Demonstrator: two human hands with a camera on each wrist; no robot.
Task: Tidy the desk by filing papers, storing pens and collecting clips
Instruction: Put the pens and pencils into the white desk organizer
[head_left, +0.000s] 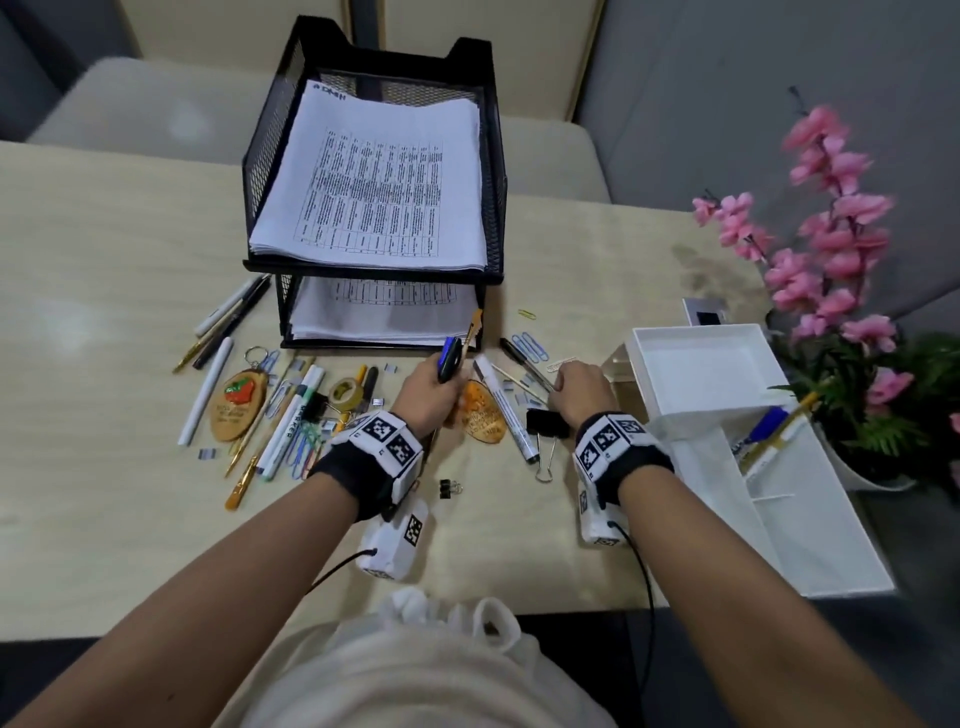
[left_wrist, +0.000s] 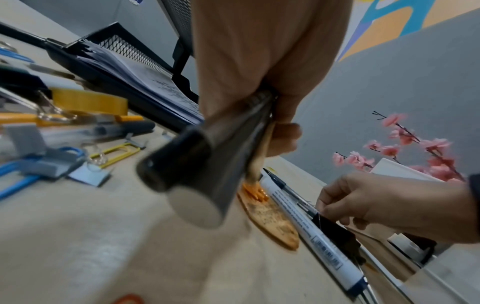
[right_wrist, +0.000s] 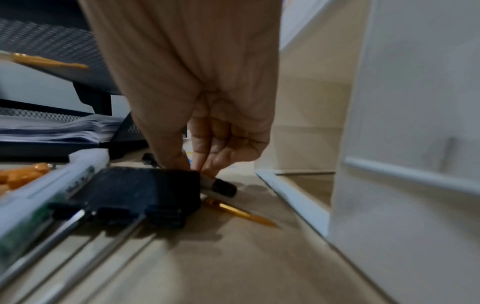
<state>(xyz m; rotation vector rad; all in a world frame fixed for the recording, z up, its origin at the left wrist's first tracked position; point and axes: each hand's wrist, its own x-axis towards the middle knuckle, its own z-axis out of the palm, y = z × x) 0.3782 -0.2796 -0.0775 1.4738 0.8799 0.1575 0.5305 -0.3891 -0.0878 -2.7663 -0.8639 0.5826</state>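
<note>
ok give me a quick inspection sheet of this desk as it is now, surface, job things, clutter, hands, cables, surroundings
Surface: pale wood-look desk, strewn with stationery.
Job's things: papers lie in both tiers of the black mesh tray; white organiser holds a few pens; loose pens, paper clips and binder clips lie on the desk.
Clutter: tape roll, two wooden key tags.
Hands: left hand grips several pens; right hand pinches a black pen on the desk beside a large binder clip.
Cables: black leads run from the wrist cameras.
Surroundings: pink artificial flowers, grey wall.
</note>
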